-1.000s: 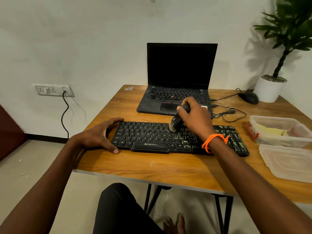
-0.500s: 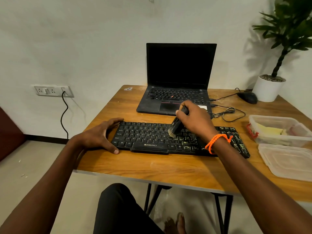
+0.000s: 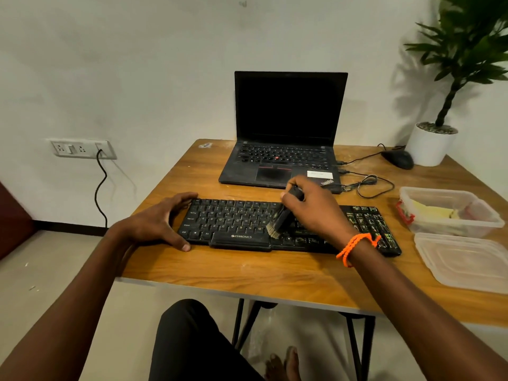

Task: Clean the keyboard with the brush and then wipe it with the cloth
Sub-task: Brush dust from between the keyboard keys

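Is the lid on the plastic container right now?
No, the lid lies flat on the table, in front of the open plastic container.

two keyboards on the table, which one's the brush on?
The separate black keyboard at the near edge, steadied by the left hand; the right hand holds the brush on it. The laptop behind goes untouched.
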